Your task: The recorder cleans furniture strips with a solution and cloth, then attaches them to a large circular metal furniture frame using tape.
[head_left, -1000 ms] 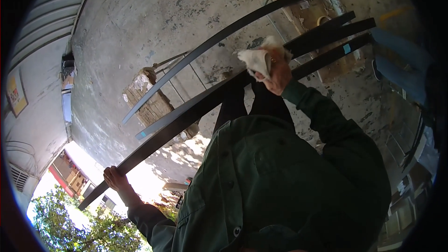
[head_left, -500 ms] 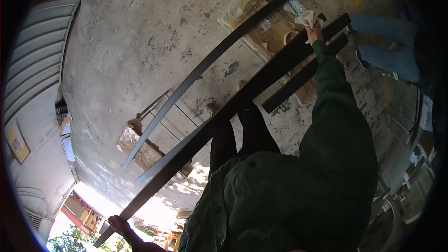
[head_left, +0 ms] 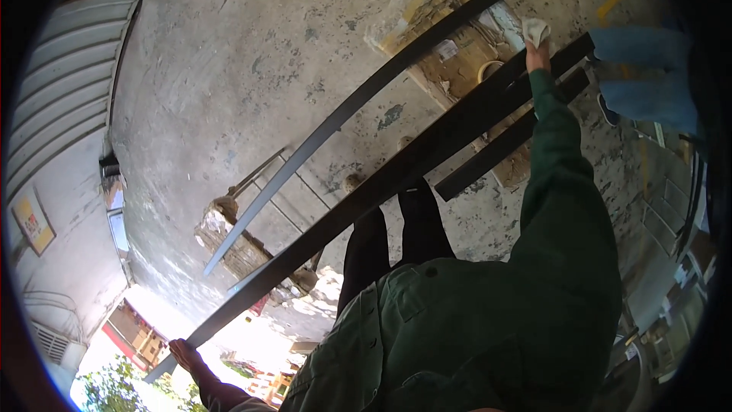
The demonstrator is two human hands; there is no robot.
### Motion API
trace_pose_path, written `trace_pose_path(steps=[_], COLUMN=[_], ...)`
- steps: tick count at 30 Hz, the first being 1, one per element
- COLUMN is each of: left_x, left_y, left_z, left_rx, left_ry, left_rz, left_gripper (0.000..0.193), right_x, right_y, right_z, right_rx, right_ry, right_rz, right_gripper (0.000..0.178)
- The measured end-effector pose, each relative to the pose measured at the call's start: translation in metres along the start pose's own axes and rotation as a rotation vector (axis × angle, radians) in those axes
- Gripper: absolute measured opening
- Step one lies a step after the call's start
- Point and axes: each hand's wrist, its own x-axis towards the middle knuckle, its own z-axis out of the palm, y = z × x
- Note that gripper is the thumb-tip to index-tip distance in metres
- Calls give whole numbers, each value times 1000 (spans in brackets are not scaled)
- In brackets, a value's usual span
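Note:
A long dark flat board (head_left: 313,238) runs diagonally in front of me, from lower left to upper right. My left hand (head_left: 183,352) is closed around it near its lower-left end. At its far upper-right end, my right hand (head_left: 538,55) holds a crumpled white cloth (head_left: 536,31) against or just beside the board; the exact contact is hidden. Another long dark strip (head_left: 374,85) lies beyond, roughly parallel. To the right, beneath my right forearm, a shorter dark strip (head_left: 488,154) rests, and part of a further strip (head_left: 573,53) shows past my hand.
A worn wooden support (head_left: 435,69) with a roll of tape (head_left: 488,70) on it stands at upper right. A rough timber block (head_left: 242,248) and thin metal frame (head_left: 293,192) are at lower left. Someone's jeans-clad legs (head_left: 644,80) are close to the strips' right ends.
My right hand with the cloth has moved outward, and the board's end that showed past it is now covered. My left hand has shifted slightly up and left with its end of the board.

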Motion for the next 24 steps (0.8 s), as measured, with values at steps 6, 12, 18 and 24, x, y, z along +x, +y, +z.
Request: trace_pose_path(steps=[6,12,18,24], left_x=[-3,17,4,-10], left_y=[-15,31,31,26], left_z=[-21,-34,-64,-77], left_rx=[-4,-73,-132,-299], left_ry=[12,132,298,400], left_rz=[22,9,81,55], left_gripper=[8,17,21,19], right_x=[-156,-343,-499,-674], right_y=[-120,-258,-408,-575], right_z=[-28,-17,-41,-19], right_rx=[311,139,191,533], right_ry=[-350,-475,-745,-683], right_rz=[-9,-483,-977,-1542], right_gripper=[60,54,69,64])
